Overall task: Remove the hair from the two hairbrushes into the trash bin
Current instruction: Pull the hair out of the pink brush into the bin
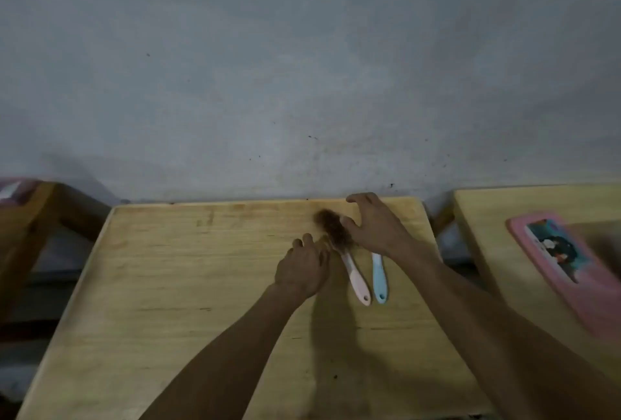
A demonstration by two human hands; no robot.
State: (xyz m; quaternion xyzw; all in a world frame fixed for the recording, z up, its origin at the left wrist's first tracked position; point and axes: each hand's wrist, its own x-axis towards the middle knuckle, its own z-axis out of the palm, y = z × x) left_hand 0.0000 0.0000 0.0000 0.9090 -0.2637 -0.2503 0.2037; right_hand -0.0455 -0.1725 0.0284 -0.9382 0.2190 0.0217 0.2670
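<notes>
Two hairbrushes lie side by side near the far right of a wooden table (168,285). The pink hairbrush (356,280) has a head covered with a clump of brown hair (332,228). Only the handle of the blue hairbrush (379,280) shows; its head is hidden under my right hand (373,224). That hand hovers spread over the brush heads, thumb beside the hair clump. My left hand (304,266) sits just left of the pink brush, fingers curled close to the hair; whether it touches is unclear. No trash bin is in view.
A grey wall (302,83) rises right behind the table. A second wooden table (497,251) at the right holds a pink flat case with a picture (564,258). A wooden frame (37,214) stands at the left.
</notes>
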